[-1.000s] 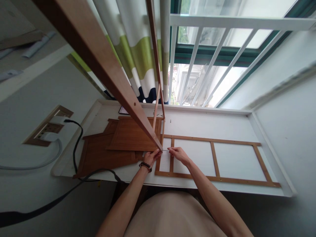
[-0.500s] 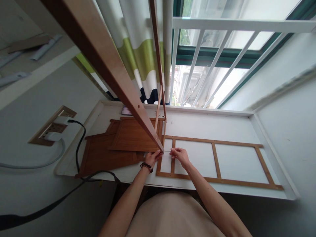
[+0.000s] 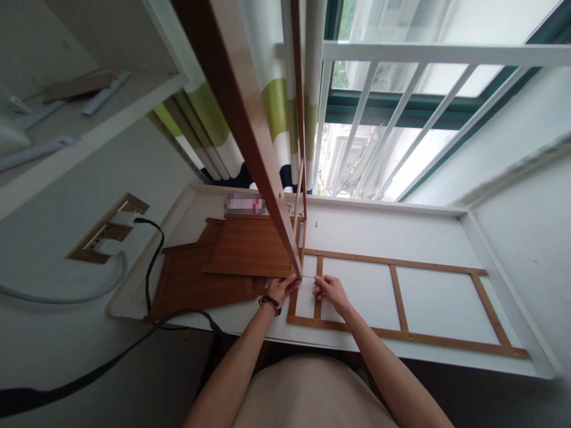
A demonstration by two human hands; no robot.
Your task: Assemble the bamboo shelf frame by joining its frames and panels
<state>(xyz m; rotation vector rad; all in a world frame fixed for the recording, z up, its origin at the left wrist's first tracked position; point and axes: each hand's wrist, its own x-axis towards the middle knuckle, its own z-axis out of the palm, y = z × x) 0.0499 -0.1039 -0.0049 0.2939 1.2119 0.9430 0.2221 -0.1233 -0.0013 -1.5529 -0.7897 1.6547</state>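
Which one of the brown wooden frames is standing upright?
The tall brown wooden frame rising beside the left hand; the other, ladder-like frame lies flat on the white ledge.

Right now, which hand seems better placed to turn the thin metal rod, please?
Probably the right hand: it holds the outer end of the thin metal rod, while the left hand is at the foot of the long brown wooden post.

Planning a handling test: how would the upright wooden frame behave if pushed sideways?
Likely stiff: the upright wooden frame has straight rails with a crossbar between them. Probably apt to tip: it rises out of view from a narrow foot, where the left hand is; any fastening there is unclear. Unlikely to roll, given its flat-faced wood.
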